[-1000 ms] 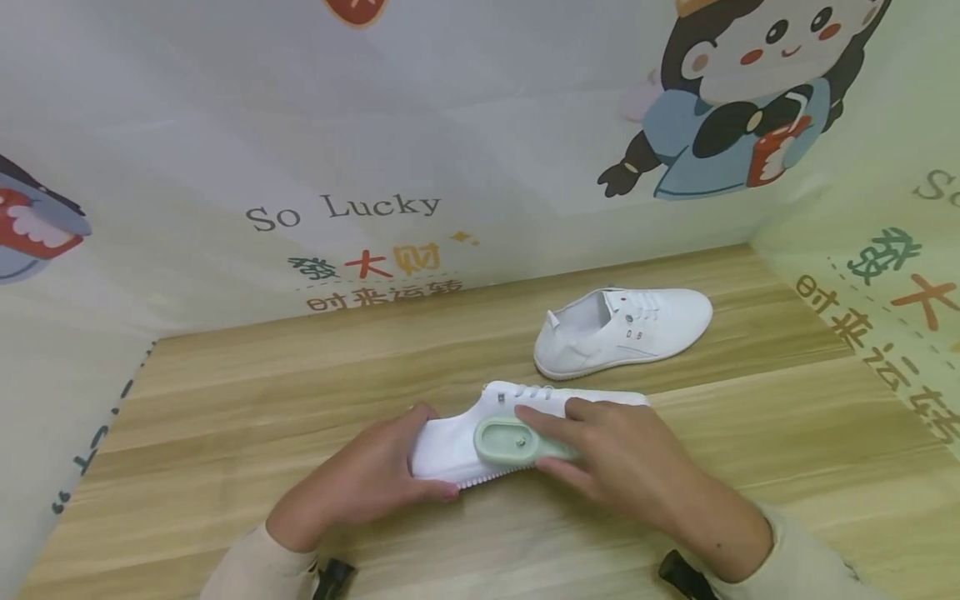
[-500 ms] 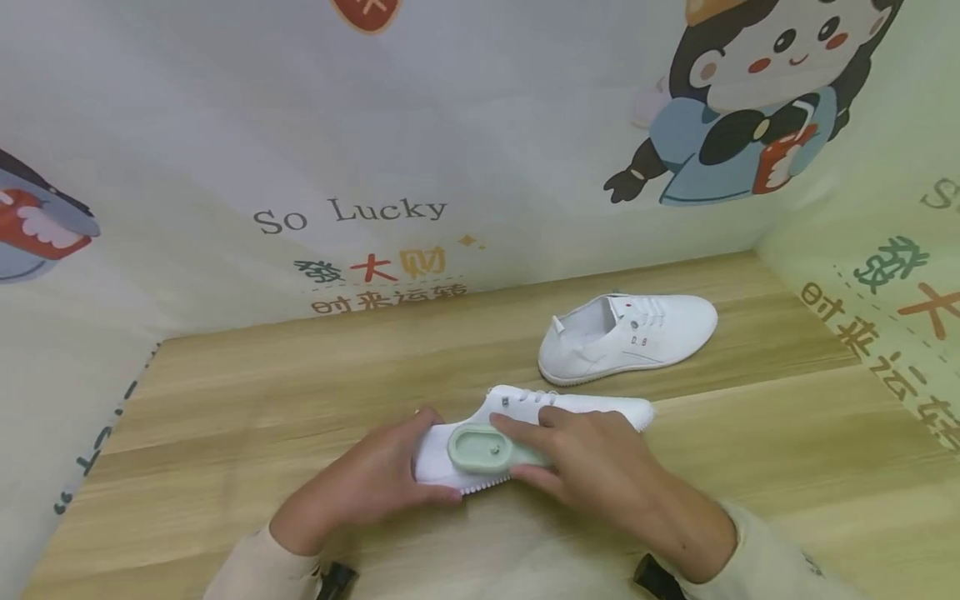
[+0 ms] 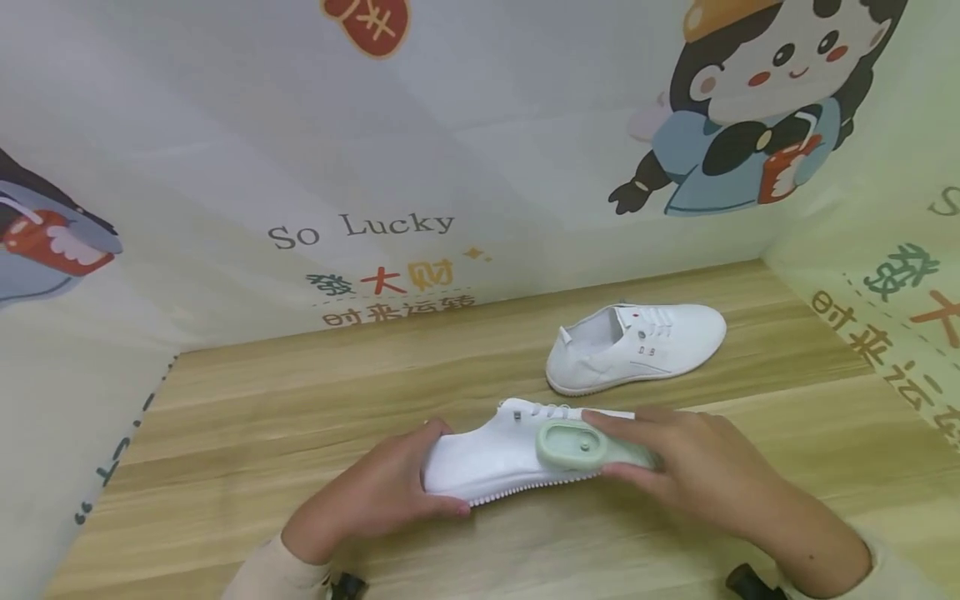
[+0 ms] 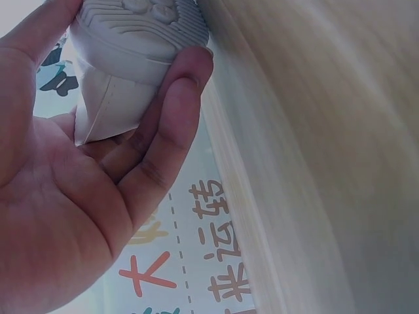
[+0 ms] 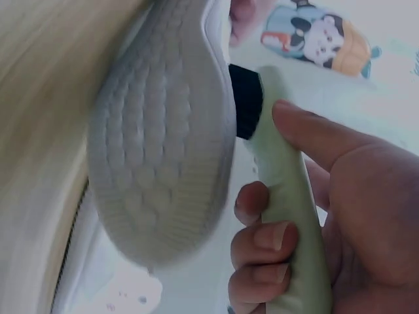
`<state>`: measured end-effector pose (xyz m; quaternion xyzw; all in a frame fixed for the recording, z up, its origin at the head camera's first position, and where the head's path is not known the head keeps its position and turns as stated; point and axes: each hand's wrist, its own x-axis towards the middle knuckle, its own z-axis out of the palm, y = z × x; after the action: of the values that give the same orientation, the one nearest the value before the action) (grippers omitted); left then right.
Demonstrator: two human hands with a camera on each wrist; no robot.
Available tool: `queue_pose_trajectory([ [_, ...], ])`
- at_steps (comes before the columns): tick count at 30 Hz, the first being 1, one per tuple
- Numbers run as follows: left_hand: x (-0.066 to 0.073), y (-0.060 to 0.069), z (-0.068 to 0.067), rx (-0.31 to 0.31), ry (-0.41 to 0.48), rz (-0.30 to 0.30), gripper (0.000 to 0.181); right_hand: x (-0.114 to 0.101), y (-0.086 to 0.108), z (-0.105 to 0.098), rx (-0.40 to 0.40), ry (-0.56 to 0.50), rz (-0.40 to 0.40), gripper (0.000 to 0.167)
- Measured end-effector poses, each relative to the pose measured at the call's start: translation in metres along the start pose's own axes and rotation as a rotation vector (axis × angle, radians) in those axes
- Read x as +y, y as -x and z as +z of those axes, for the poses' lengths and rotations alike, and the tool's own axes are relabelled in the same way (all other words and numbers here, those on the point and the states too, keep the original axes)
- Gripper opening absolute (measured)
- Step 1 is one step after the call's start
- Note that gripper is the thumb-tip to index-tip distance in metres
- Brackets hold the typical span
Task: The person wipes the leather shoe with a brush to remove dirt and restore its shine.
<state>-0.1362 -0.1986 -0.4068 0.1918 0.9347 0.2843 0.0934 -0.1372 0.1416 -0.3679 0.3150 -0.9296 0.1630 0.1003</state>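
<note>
A white lace-up shoe [image 3: 480,454] lies on its side, its upper facing me in the head view. Around its heel my left hand [image 3: 382,479] grips, thumb and fingers on either side of the heel in the left wrist view. My right hand [image 3: 697,458] holds a pale green brush [image 3: 572,445] by its handle, against the side of the shoe towards the toe. In the right wrist view, the dark bristles [image 5: 247,101] touch the shoe's upper, beside the textured sole [image 5: 157,137].
A second white shoe [image 3: 637,346] stands upright behind the held one, toe pointing right. The wood-grain table [image 3: 300,383] meets a printed cloth backdrop [image 3: 375,167] at the back and sides.
The right hand slid the brush left towards the heel, then right towards the toe. The left hand keeps its grip on the heel. The head view has shifted slightly.
</note>
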Motion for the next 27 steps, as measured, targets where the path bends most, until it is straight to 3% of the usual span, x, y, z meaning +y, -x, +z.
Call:
queue_pose_trajectory([
  [14, 0.004, -0.001, 0.002, 0.014, -0.012, -0.035, 0.063, 0.045, 0.014, -0.042, -0.100, -0.076, 0.082, 0.045],
  [23, 0.004, -0.002, 0.004, 0.024, -0.005, -0.026, 0.062, 0.049, 0.012, -0.040, -0.099, -0.061, 0.125, 0.045],
  [27, 0.007, -0.002, 0.005, 0.042, -0.028, -0.038, 0.064, 0.048, 0.010, -0.033, -0.060, -0.051, 0.125, 0.044],
])
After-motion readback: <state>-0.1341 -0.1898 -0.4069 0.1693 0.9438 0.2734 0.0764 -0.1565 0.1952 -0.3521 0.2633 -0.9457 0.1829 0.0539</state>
